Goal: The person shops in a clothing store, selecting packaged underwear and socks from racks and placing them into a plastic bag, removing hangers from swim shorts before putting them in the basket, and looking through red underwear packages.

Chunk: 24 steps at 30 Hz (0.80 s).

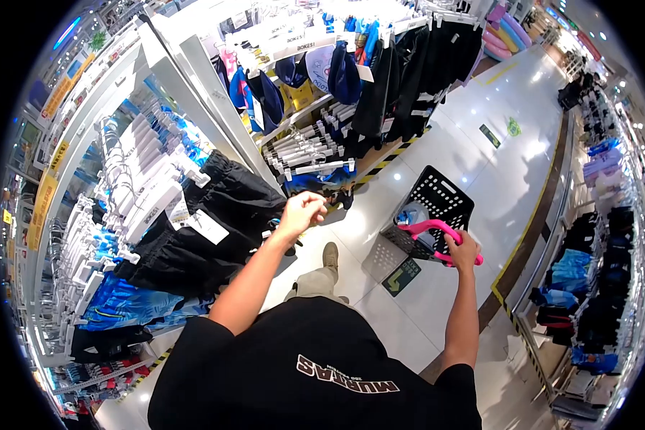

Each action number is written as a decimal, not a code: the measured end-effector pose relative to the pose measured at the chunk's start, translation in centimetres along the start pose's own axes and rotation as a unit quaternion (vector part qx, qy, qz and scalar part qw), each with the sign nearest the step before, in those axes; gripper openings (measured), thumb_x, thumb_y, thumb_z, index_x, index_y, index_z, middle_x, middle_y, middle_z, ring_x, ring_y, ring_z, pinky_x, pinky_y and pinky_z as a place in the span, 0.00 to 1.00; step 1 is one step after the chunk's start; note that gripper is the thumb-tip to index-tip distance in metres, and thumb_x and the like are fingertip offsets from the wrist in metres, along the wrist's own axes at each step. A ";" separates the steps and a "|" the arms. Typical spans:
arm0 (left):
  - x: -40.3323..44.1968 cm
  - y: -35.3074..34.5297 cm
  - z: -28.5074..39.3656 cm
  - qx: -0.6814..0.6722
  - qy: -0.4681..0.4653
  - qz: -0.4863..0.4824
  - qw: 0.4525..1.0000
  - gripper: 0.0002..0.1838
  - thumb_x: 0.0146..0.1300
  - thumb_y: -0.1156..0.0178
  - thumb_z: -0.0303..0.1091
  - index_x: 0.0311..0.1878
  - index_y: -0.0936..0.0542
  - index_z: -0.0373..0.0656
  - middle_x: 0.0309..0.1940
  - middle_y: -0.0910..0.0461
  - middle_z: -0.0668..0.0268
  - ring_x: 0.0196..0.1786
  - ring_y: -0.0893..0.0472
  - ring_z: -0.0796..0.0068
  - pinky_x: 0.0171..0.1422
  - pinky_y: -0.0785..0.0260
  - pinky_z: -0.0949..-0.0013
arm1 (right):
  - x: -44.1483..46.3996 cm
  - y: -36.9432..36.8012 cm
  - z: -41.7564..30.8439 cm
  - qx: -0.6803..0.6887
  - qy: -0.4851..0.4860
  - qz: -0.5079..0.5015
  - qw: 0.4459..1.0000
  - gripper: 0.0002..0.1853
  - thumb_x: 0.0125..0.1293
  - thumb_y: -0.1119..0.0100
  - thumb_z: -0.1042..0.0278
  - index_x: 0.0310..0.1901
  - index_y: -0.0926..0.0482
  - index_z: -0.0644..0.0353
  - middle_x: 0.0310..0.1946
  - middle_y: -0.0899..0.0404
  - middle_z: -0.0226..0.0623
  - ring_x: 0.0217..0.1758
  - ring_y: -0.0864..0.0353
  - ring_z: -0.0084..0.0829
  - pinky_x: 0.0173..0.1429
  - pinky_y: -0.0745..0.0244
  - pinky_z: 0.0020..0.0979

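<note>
My right hand (464, 251) grips the pink handle (437, 226) of a black shopping basket (444, 192) with punched holes in its walls. The basket hangs over the floor at my right side, and a bluish-grey, plastic-looking item (412, 213) lies in it, too small to name. My left hand (304, 213) is raised in front of me with its fingers curled in; nothing shows in it. Close to that hand hang black shorts (226, 190) with a white tag (209, 226) on a white clip hanger.
Racks of swimwear on white hangers (132, 193) stand at left and ahead. Blue patterned shorts (132, 301) hang lower left. A tiled aisle (473, 136) runs to the upper right, with a floor sign (401, 278). More clothing racks (598, 276) line the right, behind a metal rail.
</note>
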<state>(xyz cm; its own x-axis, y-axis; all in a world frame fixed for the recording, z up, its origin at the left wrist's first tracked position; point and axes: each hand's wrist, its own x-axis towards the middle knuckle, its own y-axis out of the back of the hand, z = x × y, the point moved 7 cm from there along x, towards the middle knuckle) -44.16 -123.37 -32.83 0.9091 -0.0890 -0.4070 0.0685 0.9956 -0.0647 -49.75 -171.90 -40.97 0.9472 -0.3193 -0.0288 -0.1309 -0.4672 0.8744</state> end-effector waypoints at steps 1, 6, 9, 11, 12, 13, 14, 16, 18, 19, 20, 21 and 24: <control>0.3 -0.1 -0.8 0.003 0.002 -0.003 1.000 0.10 0.69 0.39 0.33 0.48 0.20 0.38 0.34 0.17 0.66 0.32 0.19 0.79 0.38 0.25 0.75 | 0.4 0.3 -0.5 0.030 -0.004 -0.025 0.999 0.23 0.56 0.30 0.44 0.45 0.16 0.53 0.38 0.15 0.34 0.47 0.18 0.39 0.64 0.39 0.45; 3.3 -0.6 -4.0 0.013 0.026 -0.018 0.999 0.09 0.69 0.41 0.32 0.46 0.19 0.37 0.33 0.17 0.65 0.32 0.19 0.79 0.39 0.24 0.75 | 5.7 2.8 -8.8 0.191 0.094 0.077 0.974 0.25 0.60 0.28 0.58 0.54 0.20 0.66 0.50 0.18 0.49 0.54 0.19 0.41 0.61 0.27 0.38; 6.0 -0.3 -2.1 0.046 -0.031 -0.019 0.998 0.10 0.70 0.40 0.34 0.44 0.19 0.36 0.31 0.17 0.66 0.31 0.20 0.80 0.39 0.26 0.74 | 10.4 3.6 -20.3 0.366 0.080 -0.033 0.927 0.22 0.65 0.32 0.62 0.56 0.23 0.67 0.48 0.17 0.45 0.48 0.17 0.34 0.56 0.24 0.33; 7.2 -0.5 0.4 0.055 -0.053 -0.016 0.997 0.10 0.69 0.40 0.35 0.42 0.19 0.36 0.30 0.18 0.67 0.31 0.21 0.80 0.38 0.28 0.74 | 12.6 4.1 -28.6 0.442 0.110 -0.101 0.884 0.21 0.67 0.34 0.64 0.57 0.24 0.67 0.45 0.17 0.43 0.46 0.17 0.30 0.53 0.23 0.30; 8.0 -0.3 1.1 0.052 -0.062 -0.016 0.997 0.11 0.69 0.40 0.35 0.42 0.19 0.36 0.30 0.18 0.67 0.31 0.22 0.81 0.38 0.28 0.74 | 13.4 4.4 -33.0 0.480 0.120 -0.136 0.858 0.22 0.68 0.34 0.65 0.59 0.25 0.66 0.44 0.17 0.42 0.46 0.18 0.29 0.51 0.22 0.30; 8.7 0.2 1.4 0.050 -0.069 -0.014 0.996 0.11 0.69 0.40 0.36 0.41 0.19 0.36 0.30 0.18 0.67 0.31 0.22 0.81 0.38 0.28 0.74 | 14.3 4.3 -37.0 0.490 0.143 -0.155 0.846 0.23 0.69 0.36 0.65 0.61 0.27 0.66 0.43 0.17 0.42 0.43 0.18 0.27 0.50 0.22 0.29; 9.6 0.5 1.4 0.026 -0.113 -0.024 0.993 0.12 0.68 0.38 0.38 0.40 0.19 0.36 0.29 0.18 0.68 0.31 0.22 0.82 0.39 0.30 0.75 | 14.9 4.0 -40.7 0.501 0.163 -0.175 0.832 0.24 0.71 0.38 0.65 0.63 0.30 0.65 0.43 0.17 0.41 0.41 0.18 0.25 0.48 0.21 0.28; 9.7 1.1 2.3 0.067 -0.070 -0.011 0.995 0.13 0.68 0.36 0.39 0.37 0.19 0.37 0.28 0.18 0.69 0.31 0.23 0.83 0.39 0.30 0.75 | 15.6 3.3 -46.9 0.552 0.145 -0.228 0.789 0.32 0.71 0.38 0.65 0.71 0.40 0.63 0.43 0.17 0.43 0.38 0.16 0.27 0.47 0.20 0.29; 10.3 1.7 1.9 0.042 -0.102 -0.014 0.994 0.16 0.70 0.37 0.41 0.32 0.19 0.36 0.26 0.19 0.68 0.30 0.22 0.82 0.36 0.30 0.74 | 16.6 2.6 -51.7 0.563 0.166 -0.213 0.781 0.40 0.70 0.37 0.64 0.75 0.51 0.61 0.43 0.17 0.45 0.35 0.14 0.29 0.46 0.19 0.31; 10.1 1.9 1.8 0.012 -0.088 -0.003 0.996 0.17 0.70 0.37 0.42 0.32 0.19 0.36 0.27 0.19 0.67 0.31 0.22 0.81 0.38 0.29 0.73 | 17.2 2.1 -53.2 0.559 0.162 -0.206 0.787 0.42 0.69 0.36 0.63 0.76 0.54 0.60 0.44 0.17 0.47 0.32 0.14 0.30 0.44 0.18 0.32; 9.7 2.1 1.7 -0.018 -0.074 0.008 0.997 0.18 0.71 0.38 0.43 0.33 0.19 0.36 0.27 0.18 0.67 0.31 0.21 0.80 0.39 0.28 0.72 | 17.8 1.4 -54.3 0.553 0.152 -0.196 0.795 0.42 0.69 0.35 0.63 0.75 0.53 0.59 0.44 0.18 0.47 0.33 0.13 0.33 0.43 0.17 0.33; 9.7 2.2 1.2 -0.032 -0.072 0.011 0.997 0.17 0.71 0.39 0.42 0.33 0.20 0.35 0.28 0.18 0.66 0.31 0.21 0.80 0.39 0.27 0.72 | 18.3 0.7 -55.2 0.578 0.142 -0.209 0.776 0.42 0.69 0.35 0.63 0.75 0.53 0.59 0.43 0.19 0.47 0.33 0.13 0.35 0.42 0.16 0.34; 9.4 2.6 0.2 -0.046 -0.087 0.015 0.995 0.15 0.72 0.40 0.39 0.35 0.21 0.35 0.29 0.18 0.65 0.31 0.21 0.79 0.38 0.27 0.71 | 19.7 -0.2 -56.9 0.642 0.139 -0.230 0.718 0.42 0.67 0.33 0.63 0.74 0.51 0.56 0.46 0.23 0.48 0.36 0.13 0.41 0.43 0.15 0.37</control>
<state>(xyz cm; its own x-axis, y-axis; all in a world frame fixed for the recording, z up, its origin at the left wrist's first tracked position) -35.41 -121.57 -36.67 0.9682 -0.0446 -0.2461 0.0096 0.9899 -0.1415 -14.45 -131.18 -14.16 0.9751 0.2057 0.0826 0.2216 -0.9025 -0.3692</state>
